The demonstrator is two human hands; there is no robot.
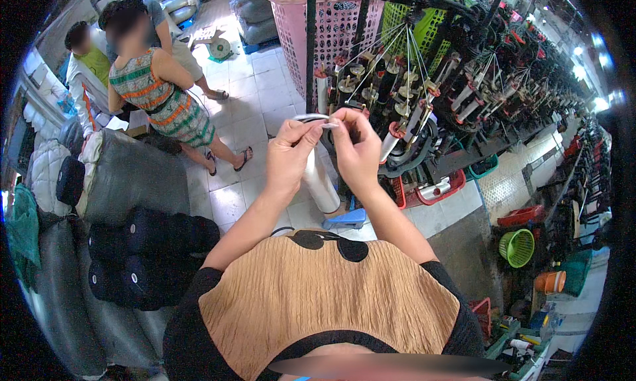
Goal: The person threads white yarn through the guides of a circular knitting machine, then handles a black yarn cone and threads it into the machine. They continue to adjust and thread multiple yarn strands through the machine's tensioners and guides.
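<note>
holding a white tube [320, 179] up in front of the chest, the left hand [289, 157] is gripping its top end. the tube is pointing down and a bit right — its long way is nearly up and down. the right hand [354, 150] is pinching something small and pale [329, 125] just above it, fingertips almost touching — the machine [424, 109] is sitting just beyond.

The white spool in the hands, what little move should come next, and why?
Probably draw the loose end off the top of the white spool. Both the left hand and right hand pinch at its top, raised in front of the threaded machine, so the end seems to be what they are working on.
</note>
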